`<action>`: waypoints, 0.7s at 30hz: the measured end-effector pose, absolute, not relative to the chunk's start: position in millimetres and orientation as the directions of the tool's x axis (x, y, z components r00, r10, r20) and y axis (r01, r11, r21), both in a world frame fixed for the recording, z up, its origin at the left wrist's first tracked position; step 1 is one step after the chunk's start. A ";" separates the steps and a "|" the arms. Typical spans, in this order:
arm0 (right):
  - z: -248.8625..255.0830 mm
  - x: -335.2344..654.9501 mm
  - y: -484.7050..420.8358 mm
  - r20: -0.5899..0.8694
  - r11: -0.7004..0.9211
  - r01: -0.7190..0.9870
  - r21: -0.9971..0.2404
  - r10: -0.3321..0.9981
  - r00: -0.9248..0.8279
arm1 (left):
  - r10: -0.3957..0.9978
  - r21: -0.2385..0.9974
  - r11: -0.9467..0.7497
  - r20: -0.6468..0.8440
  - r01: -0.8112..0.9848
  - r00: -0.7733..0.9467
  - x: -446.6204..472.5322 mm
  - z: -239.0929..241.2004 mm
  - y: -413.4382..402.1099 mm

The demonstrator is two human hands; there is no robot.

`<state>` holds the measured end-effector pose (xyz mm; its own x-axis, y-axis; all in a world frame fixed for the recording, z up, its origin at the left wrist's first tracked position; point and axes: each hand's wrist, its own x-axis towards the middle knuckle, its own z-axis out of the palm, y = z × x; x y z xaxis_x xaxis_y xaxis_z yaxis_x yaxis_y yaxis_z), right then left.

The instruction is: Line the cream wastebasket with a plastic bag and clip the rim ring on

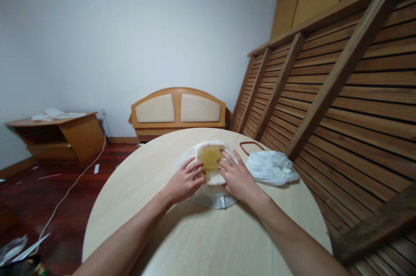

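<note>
A white cloth hat (212,142) with a wide, thin brim lies on the round table in front of me, its yellowish inside facing up. My left hand (187,179) has its fingers curled over the hat's left edge, tips reaching inside. On the opposite edge, my right hand (238,178) grips with fingers somewhat spread, tips over the yellow part. Both thumbs are mostly hidden. Just right of my right hand rests a crumpled white plastic bag (271,167); its contents cannot be made out. Behind the bag lies a brown loop (250,143), apart from my hands.
The pale round table (130,206) is under my arms. A slatted wooden frame (325,115) leans close on the right. A headboard (178,109) stands behind the table. At left are a low cabinet (82,135) and a cable (73,185) across the floor.
</note>
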<state>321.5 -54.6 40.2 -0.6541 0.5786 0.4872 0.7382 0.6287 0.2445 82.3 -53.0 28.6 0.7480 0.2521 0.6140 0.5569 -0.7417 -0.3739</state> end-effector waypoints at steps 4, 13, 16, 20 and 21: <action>32.6 318.0 -54.4 0.523 0.562 0.784 0.264 0.599 -0.606 | 0.227 -0.400 -0.749 0.594 0.527 0.772 85.0 29.9 -53.5; 48.8 332.1 -53.0 0.473 0.708 0.678 0.197 0.537 -0.698 | 0.278 -0.381 -0.726 0.599 0.573 0.751 79.3 32.1 -52.4; 56.1 342.4 -50.0 0.482 0.753 0.635 0.173 0.498 -0.721 | 0.304 -0.360 -0.728 0.593 0.583 0.746 73.9 34.5 -51.1; 57.9 353.9 -41.1 0.522 0.746 0.636 0.199 0.468 -0.713 | 0.292 -0.347 -0.721 0.633 0.600 0.717 62.2 40.0 -48.8; 56.7 355.6 -38.7 0.537 0.740 0.641 0.203 0.463 -0.705 | 0.274 -0.350 -0.719 0.651 0.601 0.707 59.0 41.2 -47.7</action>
